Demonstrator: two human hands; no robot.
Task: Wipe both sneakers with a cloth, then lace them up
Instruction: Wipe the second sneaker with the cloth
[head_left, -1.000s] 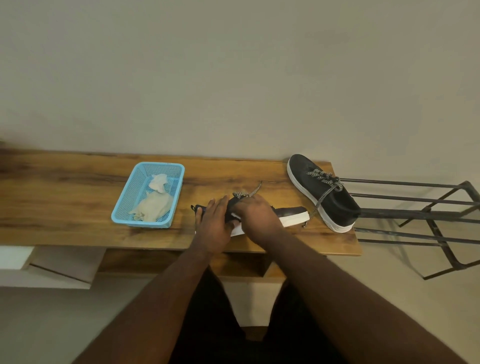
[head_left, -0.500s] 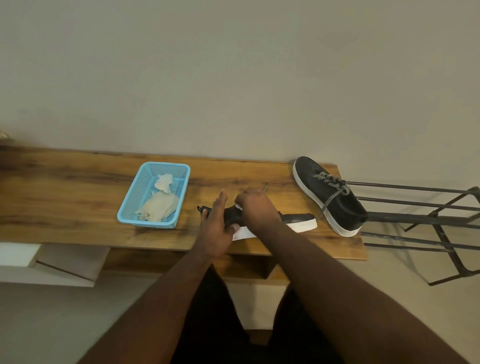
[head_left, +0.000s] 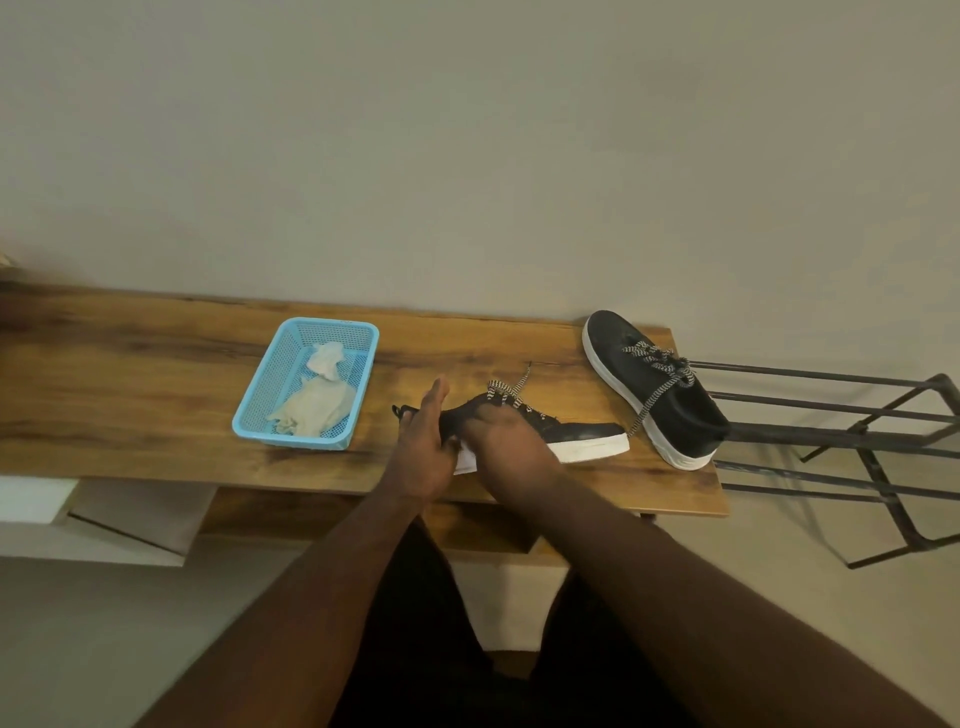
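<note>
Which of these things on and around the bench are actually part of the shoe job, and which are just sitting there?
Part of the job:
- sneaker being handled, under the left hand and right hand
- its striped lace
- second sneaker, at the bench's right end
- cloths in the blue basket

Just lying about:
- metal rack beside the wooden bench
</note>
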